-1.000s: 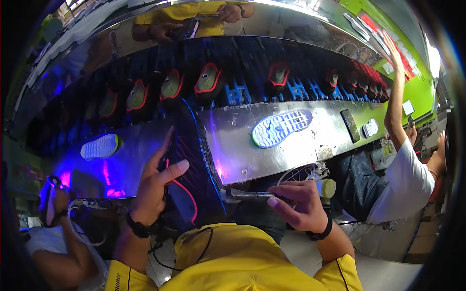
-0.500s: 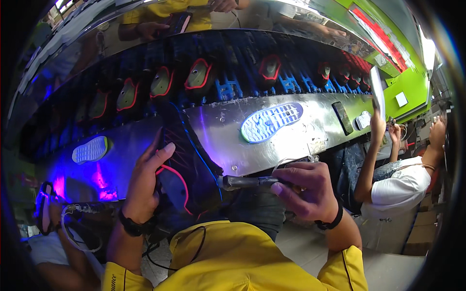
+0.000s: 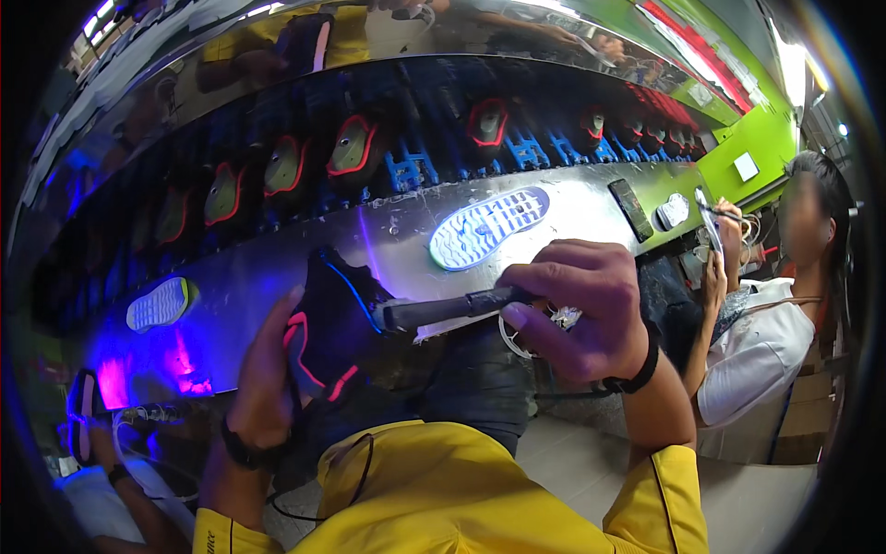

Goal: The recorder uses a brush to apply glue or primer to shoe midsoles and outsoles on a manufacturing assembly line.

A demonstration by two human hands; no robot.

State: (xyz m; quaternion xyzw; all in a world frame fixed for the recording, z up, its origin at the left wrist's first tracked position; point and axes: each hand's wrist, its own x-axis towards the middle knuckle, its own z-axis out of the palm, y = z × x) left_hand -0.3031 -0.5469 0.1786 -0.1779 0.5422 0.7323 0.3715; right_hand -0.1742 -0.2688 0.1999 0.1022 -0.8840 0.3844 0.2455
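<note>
A black shoe upper [image 3: 343,319] with a red collar edge and a thin blue line along its side is gripped in my left hand [image 3: 263,383], tilted over the front edge of the bench. Between the thumb and fingers of my right hand [image 3: 586,305] is a dark-handled brush [image 3: 443,309]. Its tip meets the upper's side near the blue line. Beyond the brush, a white and blue shoe sole [image 3: 489,226] lies on the metal bench [image 3: 277,249], patterned side up.
Dark shoes with red-edged collars [image 3: 353,145] stand on a blue rack [image 3: 411,171] behind the bench. A smaller pale sole [image 3: 159,307] lies at left under violet light. A dark bar [image 3: 630,210] lies at right. Co-workers sit on both sides, one in a white shirt [image 3: 757,351].
My left hand has turned the upper so its collar faces more toward me. The brush has moved up and left along its side. The right co-worker has lowered the held item.
</note>
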